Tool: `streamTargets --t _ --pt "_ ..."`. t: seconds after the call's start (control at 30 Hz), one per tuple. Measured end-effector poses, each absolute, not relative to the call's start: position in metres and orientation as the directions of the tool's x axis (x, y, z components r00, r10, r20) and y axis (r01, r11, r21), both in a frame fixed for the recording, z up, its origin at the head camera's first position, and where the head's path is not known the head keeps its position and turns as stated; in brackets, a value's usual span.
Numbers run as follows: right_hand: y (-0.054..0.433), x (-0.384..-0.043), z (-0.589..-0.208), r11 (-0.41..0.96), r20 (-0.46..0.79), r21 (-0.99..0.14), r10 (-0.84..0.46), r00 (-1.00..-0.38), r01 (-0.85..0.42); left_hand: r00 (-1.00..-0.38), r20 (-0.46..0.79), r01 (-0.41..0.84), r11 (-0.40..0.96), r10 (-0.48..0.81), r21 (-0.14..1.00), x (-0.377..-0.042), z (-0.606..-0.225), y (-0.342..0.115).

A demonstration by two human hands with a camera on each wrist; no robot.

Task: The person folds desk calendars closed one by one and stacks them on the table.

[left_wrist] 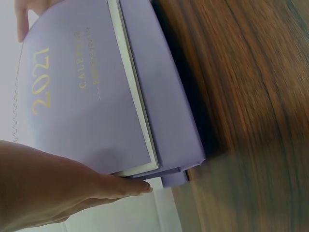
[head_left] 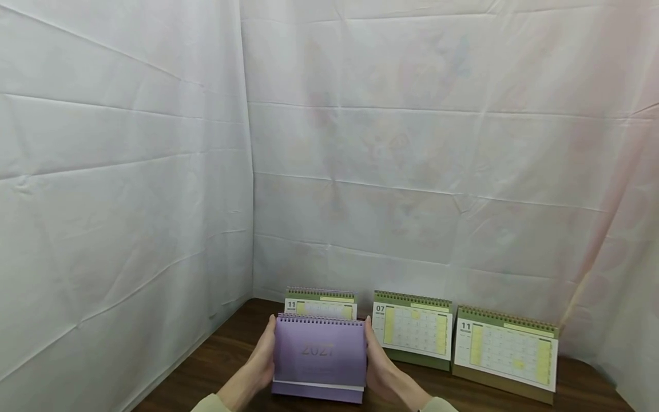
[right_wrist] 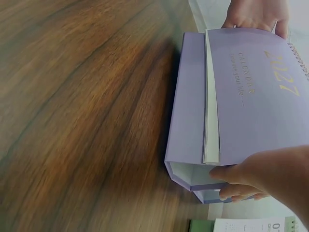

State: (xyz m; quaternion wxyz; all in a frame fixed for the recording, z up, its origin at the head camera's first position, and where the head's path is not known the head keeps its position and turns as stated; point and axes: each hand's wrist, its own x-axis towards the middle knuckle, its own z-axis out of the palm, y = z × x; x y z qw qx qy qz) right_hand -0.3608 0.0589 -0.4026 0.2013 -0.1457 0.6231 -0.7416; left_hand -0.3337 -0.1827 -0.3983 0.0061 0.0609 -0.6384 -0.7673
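A purple desk calendar (head_left: pixel 319 366) with "2027" in gold on its cover stands at the front, spiral binding on top and white pages showing under the cover. My left hand (head_left: pixel 262 357) holds its left side edge, and my right hand (head_left: pixel 380 361) grips the right side edge. In the right wrist view, the right hand's fingers (right_wrist: pixel 236 191) reach behind the cover by the open end of the folded stand. Close behind it is another calendar (head_left: pixel 329 307) showing page 11, its lower part hidden by the purple one.
To the right stand a green calendar (head_left: pixel 412 326) showing page 07 and a brown-based calendar (head_left: pixel 507 355) showing page 11. All are on a dark wooden table (head_left: pixel 211 360). White cloth (head_left: pixel 360 143) hangs behind and along the left side.
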Motion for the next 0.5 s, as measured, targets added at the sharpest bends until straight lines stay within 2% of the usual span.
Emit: streamTargets --t 0.5 --pt "0.106 -0.359 -0.389 -0.073 -0.086 -0.988 -0.487 -0.869 0.138 -0.998 -0.054 -0.044 -0.251 -0.033 0.967 -0.335 -0.386 -0.143"
